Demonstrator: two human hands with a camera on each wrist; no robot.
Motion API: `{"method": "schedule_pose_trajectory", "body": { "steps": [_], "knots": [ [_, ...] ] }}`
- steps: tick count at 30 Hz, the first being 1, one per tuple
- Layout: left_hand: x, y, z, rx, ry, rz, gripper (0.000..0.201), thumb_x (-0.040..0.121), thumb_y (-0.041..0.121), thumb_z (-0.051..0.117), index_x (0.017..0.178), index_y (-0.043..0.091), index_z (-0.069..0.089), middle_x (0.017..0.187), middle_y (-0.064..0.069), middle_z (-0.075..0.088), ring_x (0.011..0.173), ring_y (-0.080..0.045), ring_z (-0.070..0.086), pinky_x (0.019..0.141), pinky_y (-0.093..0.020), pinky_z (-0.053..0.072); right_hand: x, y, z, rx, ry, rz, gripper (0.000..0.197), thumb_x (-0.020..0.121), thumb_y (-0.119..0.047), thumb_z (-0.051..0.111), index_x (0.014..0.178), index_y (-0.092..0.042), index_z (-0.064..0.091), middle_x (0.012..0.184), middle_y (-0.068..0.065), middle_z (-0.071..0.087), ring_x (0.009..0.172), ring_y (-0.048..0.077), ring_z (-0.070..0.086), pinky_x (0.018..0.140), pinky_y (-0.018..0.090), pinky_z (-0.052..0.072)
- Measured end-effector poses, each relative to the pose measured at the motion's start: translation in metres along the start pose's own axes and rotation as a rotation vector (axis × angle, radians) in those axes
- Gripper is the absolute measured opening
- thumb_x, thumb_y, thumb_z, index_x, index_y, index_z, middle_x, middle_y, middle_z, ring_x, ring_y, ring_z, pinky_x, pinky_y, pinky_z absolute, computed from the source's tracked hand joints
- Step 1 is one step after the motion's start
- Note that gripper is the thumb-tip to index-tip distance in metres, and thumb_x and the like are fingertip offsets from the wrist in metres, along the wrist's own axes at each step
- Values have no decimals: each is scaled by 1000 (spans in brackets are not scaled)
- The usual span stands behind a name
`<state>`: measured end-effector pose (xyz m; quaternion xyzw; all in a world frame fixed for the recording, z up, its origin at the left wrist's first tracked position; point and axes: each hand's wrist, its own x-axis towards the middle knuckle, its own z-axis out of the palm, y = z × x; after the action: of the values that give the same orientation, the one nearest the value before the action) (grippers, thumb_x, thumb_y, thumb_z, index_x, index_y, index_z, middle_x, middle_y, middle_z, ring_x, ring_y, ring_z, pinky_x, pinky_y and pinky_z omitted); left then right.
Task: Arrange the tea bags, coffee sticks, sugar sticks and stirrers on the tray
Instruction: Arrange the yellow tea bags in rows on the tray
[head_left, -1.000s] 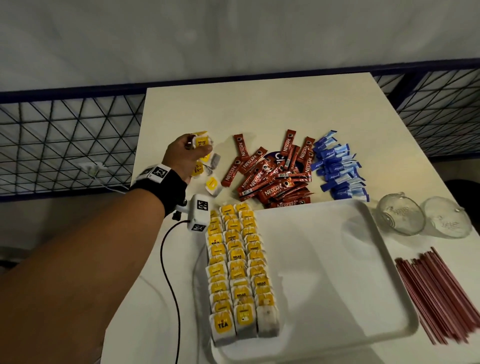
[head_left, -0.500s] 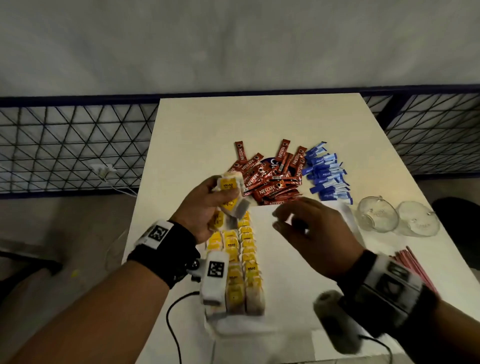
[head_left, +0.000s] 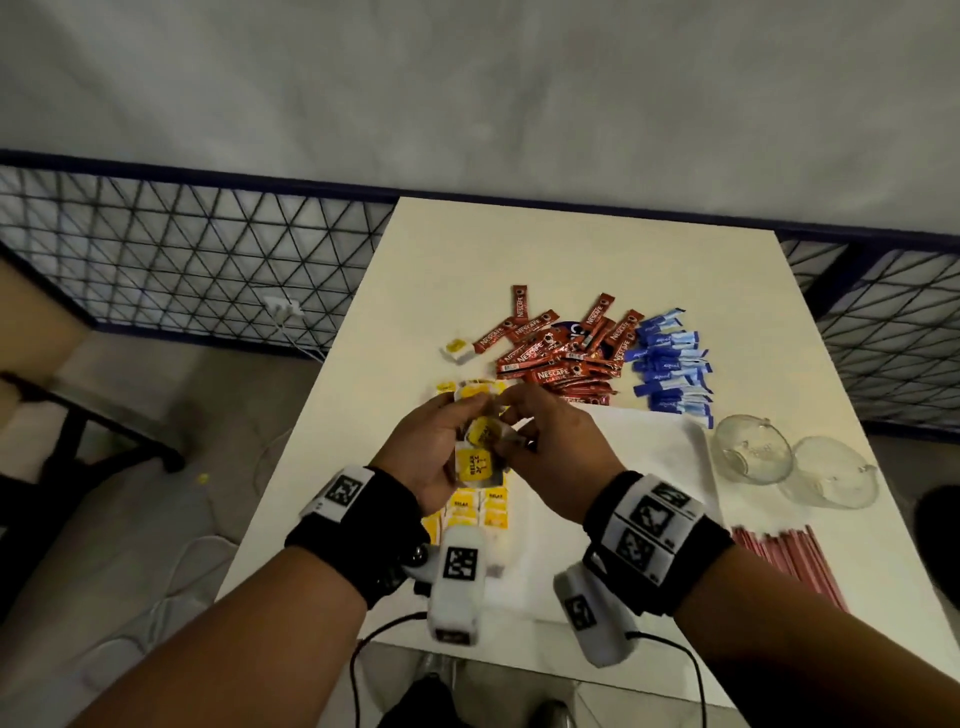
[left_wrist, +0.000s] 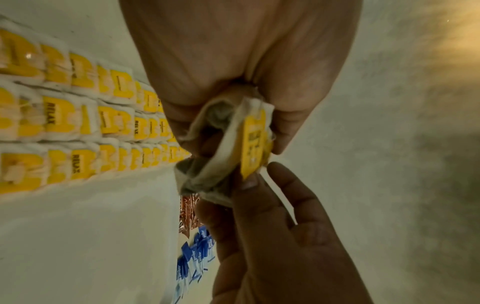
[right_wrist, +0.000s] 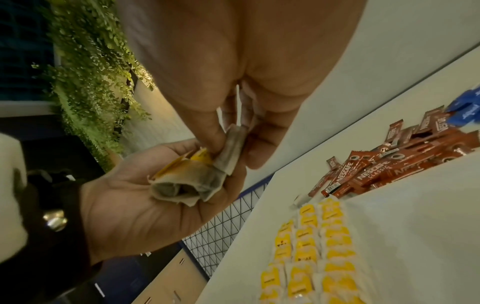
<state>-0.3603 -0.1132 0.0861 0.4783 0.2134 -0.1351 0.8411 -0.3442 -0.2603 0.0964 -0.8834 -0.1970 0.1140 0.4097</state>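
Left hand (head_left: 426, 457) cups a loose bunch of tea bags (head_left: 475, 457) tagged "RELAX" above the tray (head_left: 649, 447), apparently for sorting, while the right hand (head_left: 556, 457) pinches one bag free for the rows; beyond lie red "NESCAFE CLASSIC" coffee sticks (head_left: 561, 358) and blue sugar sticks (head_left: 670, 369).

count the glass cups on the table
2: one glass cup lies on its side right of the tray; the other glass cup lies beside it, farther right. No others are visible.
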Motion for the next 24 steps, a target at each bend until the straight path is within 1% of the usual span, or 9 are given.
{"method": "schedule_pose_trajectory", "body": {
  "steps": [2, 3, 5, 8, 13, 16, 19, 21, 24],
  "knots": [
    [-6, -6, 2, 9, 41, 15, 13, 95, 20, 55, 98, 10, 64, 77, -13, 67, 58, -27, 63, 56, -36, 54, -5, 6, -3, -48, -43, -10, 34, 87, -14, 62, 118, -25, 57, 96, -7, 58, 79, 12, 58, 69, 23, 47],
    [-8, -10, 3, 16, 71, 25, 12, 95, 20, 56, 96, 11, 63, 75, -13, 67, 56, -27, 63, 55, -37, 54, -9, 9, -5, -65, -55, -19, 32, 87, -15, 63, 118, -24, 59, 96, -5, 59, 81, 13, 58, 71, 23, 46],
    [-12, -15, 3, 23, 126, 45, 13, 95, 21, 56, 102, 11, 61, 76, -12, 64, 54, -26, 62, 52, -36, 53, -16, 13, -6, -39, -77, -12, 19, 86, -19, 65, 105, -23, 65, 93, -2, 63, 79, 14, 60, 73, 26, 48],
    [-18, -26, -7, 33, 205, 70, 13, 96, 19, 56, 105, 11, 60, 80, -7, 65, 56, -21, 65, 50, -31, 52, -28, 20, -5, 125, -125, 73, 6, 86, -18, 65, 85, -23, 64, 79, -5, 69, 61, 3, 63, 62, 20, 51],
    [-28, -41, -42, 55, 248, 29, 8, 95, 15, 56, 100, 13, 62, 86, -4, 66, 60, -19, 67, 53, -29, 55, -43, 43, 15, 12, -199, 234, 7, 83, -23, 65, 77, -26, 62, 71, -5, 66, 68, 16, 61, 69, 33, 52],
    [-31, -48, -57, 63, 245, 14, 9, 95, 13, 56, 100, 11, 63, 87, -4, 68, 62, -17, 67, 56, -29, 58, -51, 53, 37, -76, -308, 294, 5, 88, -28, 60, 86, -25, 63, 81, -2, 67, 76, 20, 60, 67, 29, 47],
    [-34, -51, -68, 67, 222, -9, 10, 95, 14, 56, 101, 11, 64, 85, -2, 69, 62, -18, 67, 53, -27, 56, -58, 55, 55, -153, -352, 325, 17, 90, -36, 58, 95, -22, 66, 84, -3, 62, 82, 19, 56, 70, 26, 43],
    [-35, -51, -75, 79, 209, -30, 13, 95, 15, 57, 105, 12, 64, 89, -4, 69, 66, -20, 66, 51, -27, 54, -60, 54, 64, -151, -349, 367, 25, 90, -40, 57, 96, -18, 67, 84, 1, 65, 81, 22, 59, 72, 29, 47],
    [-35, -54, -83, 84, 189, -53, 17, 95, 15, 57, 109, 9, 63, 95, -9, 67, 67, -22, 64, 51, -27, 54, -61, 55, 75, -140, -333, 413, 23, 89, -36, 57, 94, -15, 66, 81, 7, 68, 81, 27, 64, 74, 36, 52]
  ]
}}
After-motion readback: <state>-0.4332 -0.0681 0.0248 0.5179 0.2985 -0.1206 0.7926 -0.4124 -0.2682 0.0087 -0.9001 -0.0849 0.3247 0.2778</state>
